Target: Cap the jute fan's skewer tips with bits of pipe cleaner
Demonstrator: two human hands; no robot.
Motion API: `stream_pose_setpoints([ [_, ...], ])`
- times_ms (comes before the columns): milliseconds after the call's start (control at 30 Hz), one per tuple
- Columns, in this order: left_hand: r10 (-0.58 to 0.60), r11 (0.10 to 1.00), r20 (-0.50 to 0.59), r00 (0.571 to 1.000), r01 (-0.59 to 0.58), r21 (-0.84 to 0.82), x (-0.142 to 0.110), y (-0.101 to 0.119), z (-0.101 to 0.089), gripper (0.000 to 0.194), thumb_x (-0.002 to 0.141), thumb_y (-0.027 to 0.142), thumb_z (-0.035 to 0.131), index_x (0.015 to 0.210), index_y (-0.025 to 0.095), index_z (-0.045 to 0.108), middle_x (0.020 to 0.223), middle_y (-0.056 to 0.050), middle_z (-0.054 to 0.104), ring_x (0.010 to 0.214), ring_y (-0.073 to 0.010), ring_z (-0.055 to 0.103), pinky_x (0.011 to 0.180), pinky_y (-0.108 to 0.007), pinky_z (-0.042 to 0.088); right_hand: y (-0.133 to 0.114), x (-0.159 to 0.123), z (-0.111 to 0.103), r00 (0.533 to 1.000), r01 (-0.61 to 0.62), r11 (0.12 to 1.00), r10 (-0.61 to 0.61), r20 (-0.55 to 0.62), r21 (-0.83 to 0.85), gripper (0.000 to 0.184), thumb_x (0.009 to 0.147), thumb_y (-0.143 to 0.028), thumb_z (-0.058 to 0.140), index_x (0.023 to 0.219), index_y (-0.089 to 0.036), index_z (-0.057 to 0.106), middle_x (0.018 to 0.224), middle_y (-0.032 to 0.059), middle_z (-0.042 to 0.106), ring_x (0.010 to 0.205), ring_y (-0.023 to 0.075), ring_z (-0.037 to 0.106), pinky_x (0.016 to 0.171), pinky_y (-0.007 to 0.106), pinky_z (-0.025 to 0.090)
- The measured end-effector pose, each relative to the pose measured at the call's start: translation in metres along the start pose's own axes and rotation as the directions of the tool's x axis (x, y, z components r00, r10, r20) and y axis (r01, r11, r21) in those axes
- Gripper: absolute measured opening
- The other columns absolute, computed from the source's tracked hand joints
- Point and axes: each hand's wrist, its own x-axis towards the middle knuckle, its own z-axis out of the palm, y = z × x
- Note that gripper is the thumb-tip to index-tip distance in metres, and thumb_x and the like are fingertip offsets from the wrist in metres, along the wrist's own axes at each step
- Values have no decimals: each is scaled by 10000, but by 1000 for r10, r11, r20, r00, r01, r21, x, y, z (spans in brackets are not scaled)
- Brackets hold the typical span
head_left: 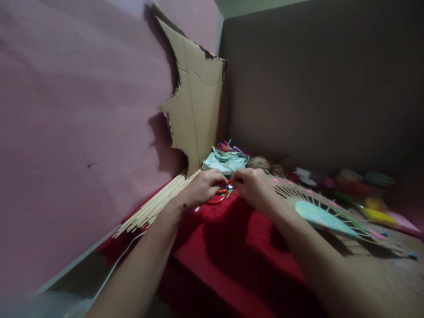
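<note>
My left hand (pixel 209 182) and my right hand (pixel 251 182) meet over the red cloth (pixel 228 238), their fingertips pinched close together. Between them shows something tiny and dark blue, too small to name. Just below the fingers lies a pair of orange-handled scissors (pixel 217 201), partly hidden by my left hand, with a bit of green beside it. To the right of my right hand is a fan-like frame of thin sticks (pixel 318 196) with a pale blue patterned panel (pixel 321 216) and pink pieces along it.
A bundle of thin wooden sticks (pixel 155 203) lies at left along the pink wall (pixel 82 110). Torn cardboard (pixel 198 101) leans in the corner. Behind my hands are a light blue cloth (pixel 225 160), colourful pipe cleaners (pixel 228 145) and a twine ball (pixel 259 163). Yellow packets (pixel 379 215) lie at right.
</note>
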Motion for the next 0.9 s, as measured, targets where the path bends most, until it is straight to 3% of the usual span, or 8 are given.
stream_pose_setpoints([
  [133, 135, 958, 82, 987, -151, 243, 4, 1, -6, 147, 816, 129, 501, 776, 148, 641, 792, -23, 553, 713, -109, 516, 632, -214, 396, 3, 0, 7, 1000, -5, 998, 7, 27, -56, 128, 736, -138, 611, 754, -174, 733, 711, 69, 701, 643, 159, 602, 590, 235, 357],
  [267, 172, 922, 112, 979, -200, 333, 10, 1, -5, 134, 808, 121, 505, 815, 150, 636, 771, -23, 536, 671, -109, 497, 587, -215, 376, 5, 0, 11, 1000, 5, 1000, -5, 22, -31, 143, 769, -172, 591, 776, -172, 734, 730, 75, 704, 627, 148, 597, 572, 229, 347],
  [367, 148, 978, -4, 989, -146, 152, 14, -1, 0, 97, 785, 134, 532, 744, 143, 619, 758, -25, 551, 699, -115, 514, 627, -229, 401, 2, 0, 5, 999, -37, 999, 37, 32, -14, 123, 764, -178, 613, 751, -150, 732, 672, 71, 690, 581, 129, 567, 555, 224, 333],
  [433, -15, 995, -66, 998, 8, -100, 15, -2, 4, 79, 769, 157, 550, 714, 136, 603, 687, -12, 550, 637, -105, 519, 594, -225, 413, 0, 0, 0, 998, -49, 999, 49, 42, 0, 115, 758, -170, 619, 737, -142, 728, 648, 63, 680, 565, 118, 550, 549, 219, 326],
  [500, -230, 916, -17, 973, 211, -340, 15, -4, 8, 72, 752, 188, 567, 721, 129, 593, 587, 9, 530, 535, -92, 505, 511, -210, 401, -2, 0, -4, 997, -51, 999, 50, 50, 17, 113, 754, -153, 613, 726, -140, 722, 643, 56, 676, 561, 111, 544, 547, 213, 325],
  [567, -358, 801, 83, 930, 352, -485, 14, -6, 13, 102, 739, 227, 583, 733, 125, 590, 507, 24, 510, 454, -86, 478, 443, -198, 372, -2, -1, -4, 998, -49, 999, 49, 44, 13, 114, 748, -135, 605, 727, -140, 717, 650, 54, 676, 566, 112, 545, 547, 213, 325],
  [733, -411, 646, 225, 883, 457, -612, 10, -12, 22, 121, 687, 229, 625, 728, 118, 599, 439, 46, 480, 362, -45, 380, 373, -165, 272, 0, -2, 0, 1000, -25, 997, 25, 4, -73, 122, 751, -144, 588, 728, -145, 708, 707, 73, 688, 627, 144, 577, 576, 235, 335],
  [900, -422, 639, 207, 883, 451, -623, 6, -13, 20, 130, 662, 224, 651, 717, 117, 602, 503, 44, 486, 397, -32, 381, 381, -158, 247, -1, -1, 2, 1000, -17, 996, 19, 18, -82, 121, 757, -175, 589, 735, -160, 707, 725, 66, 693, 647, 151, 592, 583, 240, 340],
])
